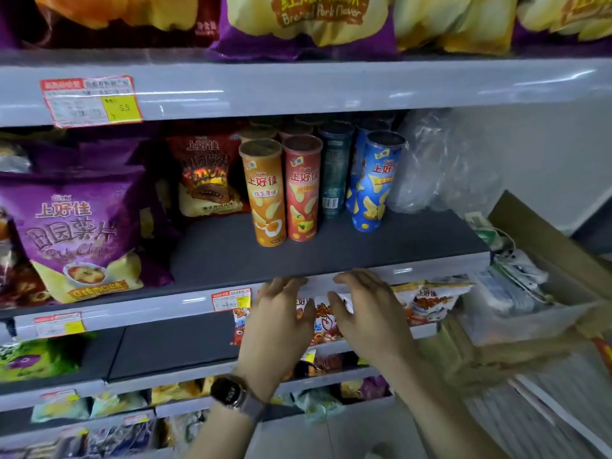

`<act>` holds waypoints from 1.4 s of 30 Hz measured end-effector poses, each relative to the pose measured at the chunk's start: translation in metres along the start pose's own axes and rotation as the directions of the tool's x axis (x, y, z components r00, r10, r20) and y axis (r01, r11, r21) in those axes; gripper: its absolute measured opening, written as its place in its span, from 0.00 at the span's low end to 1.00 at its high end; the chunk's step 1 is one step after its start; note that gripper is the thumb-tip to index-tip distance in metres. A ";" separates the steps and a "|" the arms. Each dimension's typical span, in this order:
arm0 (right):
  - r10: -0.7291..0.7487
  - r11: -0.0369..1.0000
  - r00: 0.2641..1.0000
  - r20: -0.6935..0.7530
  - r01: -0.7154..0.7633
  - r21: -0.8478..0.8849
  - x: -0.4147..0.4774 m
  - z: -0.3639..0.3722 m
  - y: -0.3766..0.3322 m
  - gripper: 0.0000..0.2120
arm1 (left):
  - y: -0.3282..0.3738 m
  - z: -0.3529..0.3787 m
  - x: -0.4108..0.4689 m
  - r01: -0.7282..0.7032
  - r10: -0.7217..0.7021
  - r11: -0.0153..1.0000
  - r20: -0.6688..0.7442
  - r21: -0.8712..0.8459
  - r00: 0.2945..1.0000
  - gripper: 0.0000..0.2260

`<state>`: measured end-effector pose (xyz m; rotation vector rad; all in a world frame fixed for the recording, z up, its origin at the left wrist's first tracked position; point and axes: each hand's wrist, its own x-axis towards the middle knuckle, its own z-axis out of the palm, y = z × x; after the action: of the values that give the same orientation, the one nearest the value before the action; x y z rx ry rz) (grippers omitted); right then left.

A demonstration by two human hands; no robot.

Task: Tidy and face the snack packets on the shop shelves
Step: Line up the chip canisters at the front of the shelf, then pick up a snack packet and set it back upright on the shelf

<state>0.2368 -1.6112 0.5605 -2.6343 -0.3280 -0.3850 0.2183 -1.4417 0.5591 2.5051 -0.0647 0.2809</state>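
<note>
My left hand (278, 321) and my right hand (367, 313) reach under the middle shelf (331, 250), one on each side of a white and red snack packet (323, 321). The fingers of both hands are fairly straight and seem to press the packet's sides. More packets of the same kind (430, 301) stand to its right. On the middle shelf stand an orange tube (265, 193), a red tube (303, 188), a dark tube (334, 170) and a blue tube (374, 183). A purple crisp bag (76, 236) sits at the left.
Large crisp bags (314, 21) fill the top shelf. Crumpled clear plastic (440, 164) lies at the middle shelf's right end. A cardboard box (546, 246) with packs stands to the right of the shelving. Lower shelves hold more small packets (172, 392). Price labels (91, 101) line the shelf edges.
</note>
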 end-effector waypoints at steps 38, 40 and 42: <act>0.070 0.834 0.874 -0.481 0.213 0.509 0.177 -0.391 0.136 0.41 | 0.356 -0.168 0.152 0.065 -0.016 0.985 -0.287 0.161 0.958 0.50; 0.105 0.754 0.940 -0.324 0.137 0.642 0.195 -0.389 0.145 0.56 | 0.354 -0.168 0.172 0.117 -0.112 0.993 -0.278 0.004 0.954 0.51; 0.109 0.663 0.977 -0.183 0.066 0.746 0.211 -0.385 0.152 0.64 | 0.352 -0.164 0.186 0.151 -0.174 0.983 -0.269 -0.106 0.947 0.55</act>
<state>0.3961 -1.8884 0.8974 -1.7505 -0.2991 -0.4079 0.3305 -1.6282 0.9304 2.3468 0.2384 0.5457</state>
